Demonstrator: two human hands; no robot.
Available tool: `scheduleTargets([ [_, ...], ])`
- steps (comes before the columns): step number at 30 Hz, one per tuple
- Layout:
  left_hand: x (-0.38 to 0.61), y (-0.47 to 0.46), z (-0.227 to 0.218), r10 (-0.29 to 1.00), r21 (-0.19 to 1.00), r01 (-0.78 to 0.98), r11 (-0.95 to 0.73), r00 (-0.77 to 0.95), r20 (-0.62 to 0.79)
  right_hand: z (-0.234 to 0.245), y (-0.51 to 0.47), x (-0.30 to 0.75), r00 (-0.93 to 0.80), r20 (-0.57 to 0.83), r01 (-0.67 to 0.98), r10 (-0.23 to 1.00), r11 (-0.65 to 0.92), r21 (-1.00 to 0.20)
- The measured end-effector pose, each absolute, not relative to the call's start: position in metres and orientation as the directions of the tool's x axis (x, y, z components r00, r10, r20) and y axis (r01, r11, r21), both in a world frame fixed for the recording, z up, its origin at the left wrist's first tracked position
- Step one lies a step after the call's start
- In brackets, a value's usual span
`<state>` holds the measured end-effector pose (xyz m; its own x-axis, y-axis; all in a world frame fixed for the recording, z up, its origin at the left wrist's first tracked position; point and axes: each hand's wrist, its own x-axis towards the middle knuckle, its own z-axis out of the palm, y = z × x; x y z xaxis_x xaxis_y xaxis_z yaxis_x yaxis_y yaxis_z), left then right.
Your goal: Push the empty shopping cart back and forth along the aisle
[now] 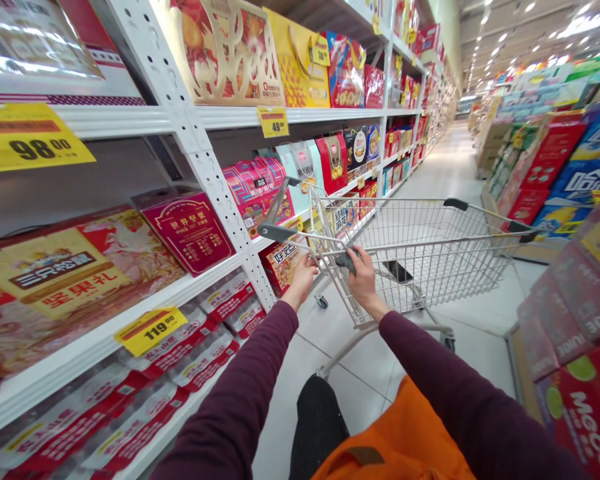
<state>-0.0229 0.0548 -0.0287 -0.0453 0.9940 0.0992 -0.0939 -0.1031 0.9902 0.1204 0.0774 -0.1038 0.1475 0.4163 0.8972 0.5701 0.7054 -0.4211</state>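
A wire shopping cart (pixel 430 257) stands in the aisle in front of me, its basket reaching off to the right. My right hand (pixel 364 277) is closed around a small dark grey piece (pixel 347 261) at the cart's near rim; whether it is part of the cart or loose, I cannot tell. Just left of it, my left hand (pixel 303 277) has its fingers curled together beside the cart's wire end. What those fingers hold, if anything, is hidden. Grey plastic ends (pixel 276 231) of the cart's handle stick out above my left hand, close to the shelf.
White shelving (pixel 180 120) with gift boxes and yellow price tags (pixel 151 330) runs along my left. Stacked red cartons (pixel 585 400) and blue packs (pixel 587 177) line the right side. The tiled floor (pixel 453 147) stretches ahead between them.
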Motion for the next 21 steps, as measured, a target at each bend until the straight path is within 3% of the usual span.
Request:
scheduleTargets([
  [5, -0.025, 0.054, -0.028, 0.996, 0.996, -0.053, -0.077, -0.039, 0.075, -0.046, 0.091, 0.095, -0.044, 0.930, 0.557, 0.364, 0.782, -0.280],
  [11, -0.024, 0.057, -0.032, 0.991, 0.987, -0.090, -0.130, -0.034, 0.127, -0.115, 0.085, 0.121, -0.114, 0.939, 0.594, 0.324, 0.780, -0.197],
  [16, -0.021, 0.056, -0.033, 0.991, 0.986, -0.102, -0.130, -0.052, 0.125, -0.169, 0.071, 0.144, -0.115, 0.890, 0.621, 0.441, 0.732, -0.282],
  [21, -0.019, 0.053, -0.034, 0.991, 0.982, -0.130, -0.136, -0.036, 0.132, -0.114, 0.069, 0.123, 0.067, 0.902, 0.577, 0.426, 0.721, -0.384],
])
